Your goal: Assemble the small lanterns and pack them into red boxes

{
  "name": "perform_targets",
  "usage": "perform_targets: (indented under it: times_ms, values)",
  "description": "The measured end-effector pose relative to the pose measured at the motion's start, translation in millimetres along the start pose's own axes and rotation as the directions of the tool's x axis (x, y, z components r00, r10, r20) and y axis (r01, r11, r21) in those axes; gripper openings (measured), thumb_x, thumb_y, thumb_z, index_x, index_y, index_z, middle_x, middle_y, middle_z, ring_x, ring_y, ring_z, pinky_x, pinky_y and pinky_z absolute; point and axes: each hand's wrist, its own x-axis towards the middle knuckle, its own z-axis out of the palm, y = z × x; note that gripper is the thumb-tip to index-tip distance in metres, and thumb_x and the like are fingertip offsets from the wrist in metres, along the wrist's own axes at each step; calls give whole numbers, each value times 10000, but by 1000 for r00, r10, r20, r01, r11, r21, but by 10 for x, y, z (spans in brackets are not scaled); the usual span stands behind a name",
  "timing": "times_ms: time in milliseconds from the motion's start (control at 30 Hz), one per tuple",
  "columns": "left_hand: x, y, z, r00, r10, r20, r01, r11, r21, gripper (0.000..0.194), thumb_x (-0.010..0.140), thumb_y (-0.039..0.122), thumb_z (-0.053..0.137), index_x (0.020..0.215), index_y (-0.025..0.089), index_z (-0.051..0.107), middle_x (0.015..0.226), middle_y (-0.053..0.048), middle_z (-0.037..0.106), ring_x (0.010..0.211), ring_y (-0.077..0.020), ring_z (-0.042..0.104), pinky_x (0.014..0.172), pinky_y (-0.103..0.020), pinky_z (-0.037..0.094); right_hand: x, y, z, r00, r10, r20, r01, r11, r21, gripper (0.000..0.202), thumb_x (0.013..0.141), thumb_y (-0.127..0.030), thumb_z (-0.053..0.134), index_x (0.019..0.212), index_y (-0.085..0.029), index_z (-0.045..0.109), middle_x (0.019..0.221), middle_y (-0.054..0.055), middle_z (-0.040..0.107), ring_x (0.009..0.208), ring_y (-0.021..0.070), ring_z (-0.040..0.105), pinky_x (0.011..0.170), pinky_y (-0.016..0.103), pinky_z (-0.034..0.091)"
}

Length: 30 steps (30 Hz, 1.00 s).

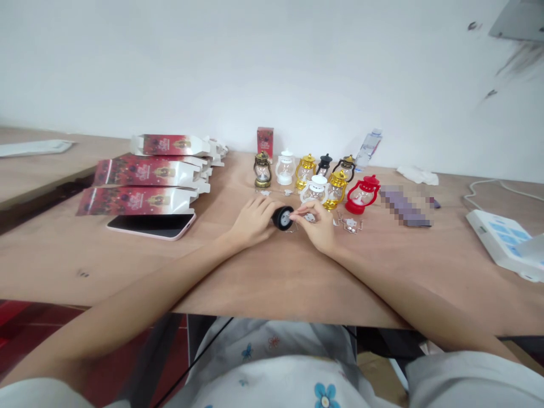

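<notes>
Flowered fabric [276, 371]; hands [255, 221] on round black piece [279, 218].

This looks like a small workshop, with a simple wooden surface [255, 283] set against a plain white wall [212, 68] that bears dark scuffs [492, 93]. Several little lanterns [335, 194] of much the same shape in different colours stand together near small loose parts [351, 223], and printed cartons [140, 171] lie stacked with their end flaps open. What looks like a white power strip [505, 235] rests at the right.

Soft light brightens the wall [204, 68]; details blur.
</notes>
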Motion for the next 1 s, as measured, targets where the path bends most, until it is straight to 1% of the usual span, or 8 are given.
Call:
perform_targets:
  times_ms: [167,500,600,700,767,833,933,1000]
  values:
    - [1,12,-14,1000,-8,9,8,1000,1,392,744,169,525,1135,151,519,1065,-107,598,982,-264,510,821,-363,399,24,32,4,994,110,19,-112,989,96,259,699,-381,737,751,-202,557,723,-3,666,694,154,635,681,300,514]
    - [1,33,-20,991,124,-49,-117,985,126,319,805,185,475,1115,151,545,1041,-116,641,941,-260,535,763,-371,403,17,33,-14,998,62,14,-61,997,-38,233,728,-378,717,693,-200,570,673,-13,613,658,143,572,638,281,470]
    - [0,35,-21,994,77,-72,-70,993,98,348,782,177,499,1127,166,539,1053,-113,639,956,-267,543,770,-380,420,14,11,-17,1000,5,15,-3,994,-114,217,760,-363,694,699,-206,557,674,-20,608,640,137,565,631,273,461]
    - [5,9,-40,980,-103,-169,93,993,-67,387,769,194,540,1154,175,505,1077,-101,621,966,-248,560,800,-363,445,-13,-8,-6,992,-97,75,115,951,-288,188,823,-348,630,727,-210,545,698,-5,612,640,144,556,630,280,443]
    - [16,-30,-58,919,-304,-252,241,937,-254,419,770,246,587,1166,174,474,1085,-91,605,956,-226,577,801,-336,461,-46,-13,14,960,-183,212,262,856,-446,150,837,-330,612,772,-209,554,721,24,623,695,176,557,659,306,429]
    - [36,-81,-65,806,-504,-311,344,826,-447,482,742,313,660,1153,173,453,1091,-82,586,960,-213,582,802,-311,468,-80,-7,37,905,-211,369,398,726,-562,108,822,-292,628,824,-206,564,725,49,637,766,216,549,695,336,409]
    - [78,-163,-35,614,-718,-327,364,625,-690,502,694,384,722,1071,185,458,1051,-58,574,972,-198,574,817,-287,464,-111,6,57,852,-193,486,491,616,-616,56,821,-174,603,860,-198,571,719,56,650,795,233,529,702,348,382]
    - [103,-209,13,493,-828,-266,344,467,-815,457,673,400,734,983,184,477,976,-39,579,943,-184,575,812,-274,462,-115,-1,56,820,-220,529,542,597,-592,95,840,-106,547,876,-189,577,725,54,647,779,223,518,691,343,372]
